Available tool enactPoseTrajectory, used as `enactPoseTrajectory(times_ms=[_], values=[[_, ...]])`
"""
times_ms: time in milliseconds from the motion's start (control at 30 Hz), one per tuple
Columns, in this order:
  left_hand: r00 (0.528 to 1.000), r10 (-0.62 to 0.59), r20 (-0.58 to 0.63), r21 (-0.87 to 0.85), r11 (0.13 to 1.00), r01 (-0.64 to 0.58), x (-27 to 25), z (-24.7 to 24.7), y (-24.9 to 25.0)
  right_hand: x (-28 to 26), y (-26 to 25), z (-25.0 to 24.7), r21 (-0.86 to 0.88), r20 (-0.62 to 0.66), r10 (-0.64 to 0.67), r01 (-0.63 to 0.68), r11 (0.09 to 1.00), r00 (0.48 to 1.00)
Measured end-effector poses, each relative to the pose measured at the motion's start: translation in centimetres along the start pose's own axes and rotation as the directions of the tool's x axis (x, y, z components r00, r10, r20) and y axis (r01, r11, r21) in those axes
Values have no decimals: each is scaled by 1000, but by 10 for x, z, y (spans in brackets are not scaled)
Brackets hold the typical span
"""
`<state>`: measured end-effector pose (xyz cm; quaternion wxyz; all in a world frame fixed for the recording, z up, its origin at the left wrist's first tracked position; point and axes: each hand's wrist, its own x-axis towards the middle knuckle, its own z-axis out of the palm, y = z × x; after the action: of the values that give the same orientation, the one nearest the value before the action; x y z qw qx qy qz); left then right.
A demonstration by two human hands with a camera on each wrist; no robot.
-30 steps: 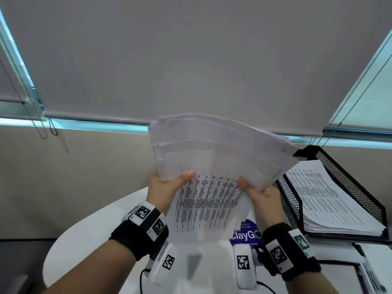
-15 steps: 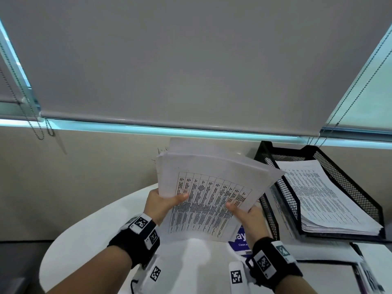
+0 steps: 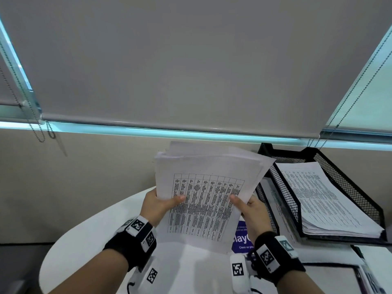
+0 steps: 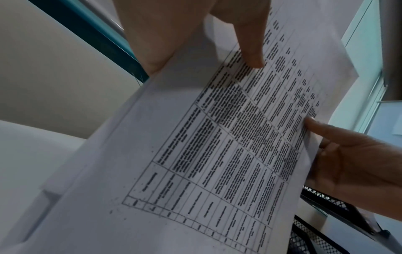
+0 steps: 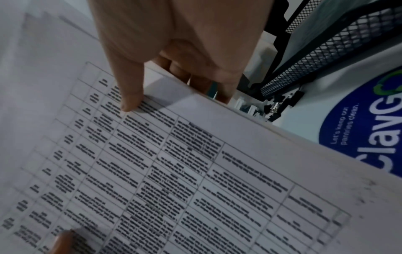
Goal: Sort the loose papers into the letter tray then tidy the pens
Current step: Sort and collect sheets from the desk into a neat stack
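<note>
Papers (image 3: 203, 187) pinched between left hand (image 3: 157, 205), right hand (image 3: 252, 213); beside letter tray (image 3: 347, 179)

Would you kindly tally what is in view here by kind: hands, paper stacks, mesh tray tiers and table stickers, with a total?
Hands: 2, the left hand and right hand, both gripping the held stack.
Paper stacks: 2, the held stack and the stack in the tray.
Mesh tray tiers: 2, the upper tier and lower tier.
Stickers: 1, the blue sticker.
Total: 7.

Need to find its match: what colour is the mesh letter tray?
Black, clearest in the head view: the mesh letter tray.
</note>
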<state>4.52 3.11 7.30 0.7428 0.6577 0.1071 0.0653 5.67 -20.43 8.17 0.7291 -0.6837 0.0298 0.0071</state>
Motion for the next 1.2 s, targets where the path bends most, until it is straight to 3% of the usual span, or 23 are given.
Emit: enactPoseTrajectory(times_ms=[167, 333, 633, 833, 1200], values=[[1000, 25, 16, -16, 1000, -25, 1, 3, 5, 4, -9, -3, 52, -5, -64, 64, 997, 998], [998, 55, 37, 1, 998, -55, 3, 6, 12, 4, -33, 2, 35, 85, -171, 168, 985, 982], [992, 78, 97, 15, 997, -80, 6, -1, 10, 2, -82, 12, 166, -64, -268, 275, 947, 961], [990, 52, 130, -1, 999, -53, 9, -4, 9, 6, -87, 14, 84, -127, -304, 316, 945, 944], [992, 39, 123, 11, 999, -41, 9, -4, 8, 4, -96, 9, -97, -31, -444, 439, 893, 896]])
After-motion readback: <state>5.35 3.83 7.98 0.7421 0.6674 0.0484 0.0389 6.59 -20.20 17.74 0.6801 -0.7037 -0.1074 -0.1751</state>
